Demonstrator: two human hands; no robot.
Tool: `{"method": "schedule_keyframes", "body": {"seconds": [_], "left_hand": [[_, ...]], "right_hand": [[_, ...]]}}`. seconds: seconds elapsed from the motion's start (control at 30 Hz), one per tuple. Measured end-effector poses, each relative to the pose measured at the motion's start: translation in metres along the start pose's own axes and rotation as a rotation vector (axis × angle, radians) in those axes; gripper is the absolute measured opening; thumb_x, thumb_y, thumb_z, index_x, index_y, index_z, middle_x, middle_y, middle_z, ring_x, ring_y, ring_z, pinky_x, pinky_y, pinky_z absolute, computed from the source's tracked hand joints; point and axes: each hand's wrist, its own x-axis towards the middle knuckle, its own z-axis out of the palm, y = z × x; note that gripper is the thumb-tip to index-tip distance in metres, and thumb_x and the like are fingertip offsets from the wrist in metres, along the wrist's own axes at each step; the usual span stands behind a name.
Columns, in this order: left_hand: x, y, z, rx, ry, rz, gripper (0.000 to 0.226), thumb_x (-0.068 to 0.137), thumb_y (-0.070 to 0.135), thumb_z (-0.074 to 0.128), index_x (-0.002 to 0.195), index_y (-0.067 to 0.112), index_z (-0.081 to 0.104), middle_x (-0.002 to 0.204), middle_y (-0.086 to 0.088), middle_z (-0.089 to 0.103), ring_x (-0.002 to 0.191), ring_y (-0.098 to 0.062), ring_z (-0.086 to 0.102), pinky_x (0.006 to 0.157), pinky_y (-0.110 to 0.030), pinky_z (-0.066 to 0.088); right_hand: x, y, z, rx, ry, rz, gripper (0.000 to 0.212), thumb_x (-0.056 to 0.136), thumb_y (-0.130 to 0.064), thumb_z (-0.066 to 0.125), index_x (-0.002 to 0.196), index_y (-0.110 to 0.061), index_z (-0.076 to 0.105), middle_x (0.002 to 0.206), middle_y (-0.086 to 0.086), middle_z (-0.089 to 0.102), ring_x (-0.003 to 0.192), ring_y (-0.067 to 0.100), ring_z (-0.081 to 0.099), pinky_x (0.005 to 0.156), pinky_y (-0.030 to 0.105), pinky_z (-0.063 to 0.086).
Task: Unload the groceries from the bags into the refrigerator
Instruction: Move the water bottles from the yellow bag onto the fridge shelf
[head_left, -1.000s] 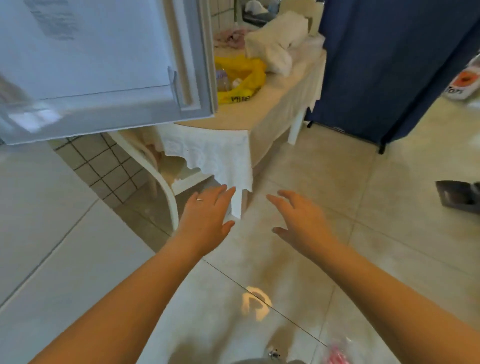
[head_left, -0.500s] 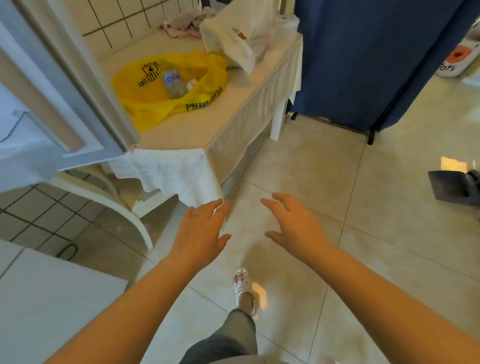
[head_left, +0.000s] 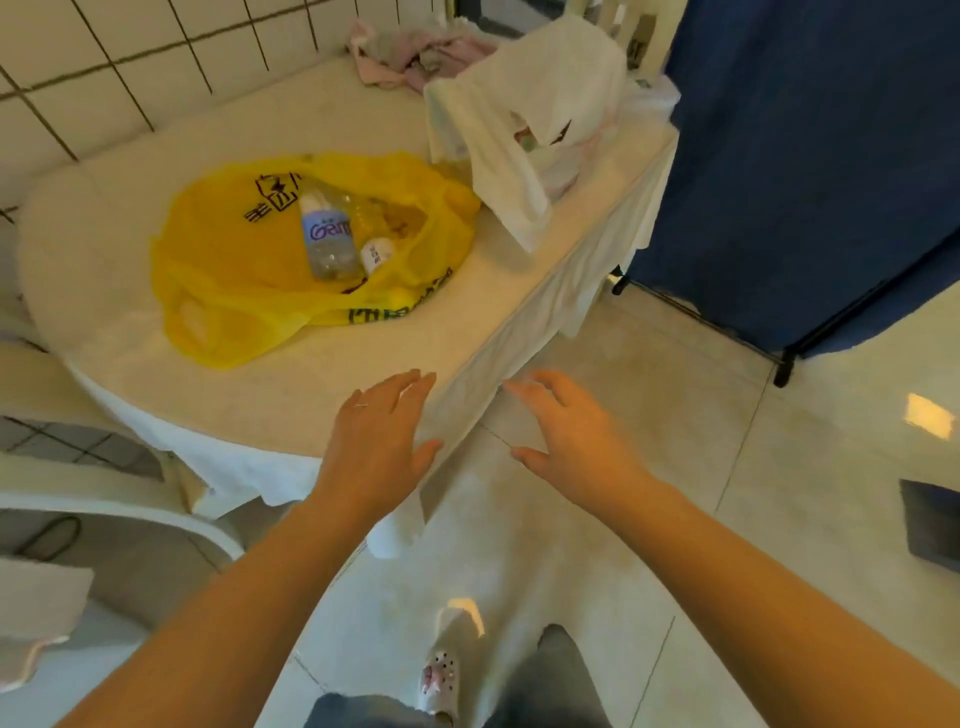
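Presently: bottle (head_left: 327, 236), rigid, slick plastic, likely heavy, lies in yellow bag (head_left: 228, 270) mid-table (head_left: 291, 405); grip around its body. Left hand (head_left: 376, 441) and right hand (head_left: 576, 434) spread, empty, near front edge.

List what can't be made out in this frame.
- White bag contents: head view, the crumpled plastic hides them.
- Small bottle label: too small to read.
- Yellow bag items past the water bottle: blurred, under plastic folds.
- Refrigerator: out of frame.
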Motion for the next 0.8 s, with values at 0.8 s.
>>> {"method": "schedule_keyframes", "body": {"seconds": [0.8], "left_hand": [[0.172, -0.055, 0.002, 0.03, 0.334, -0.85, 0.073, 0.071, 0.03, 0.079, 0.133, 0.011, 0.047, 0.129, -0.014, 0.055, 0.113, -0.033, 0.056, 0.087, -0.052, 0.05]], "right_hand": [[0.382, -0.004, -0.054, -0.142, -0.269, -0.95, 0.06, 0.087, -0.021, 0.062, 0.142, -0.026, 0.036, 0.148, -0.002, 0.032, 0.135, 0.016, 0.028, 0.107, 0.025, 0.028]]}}
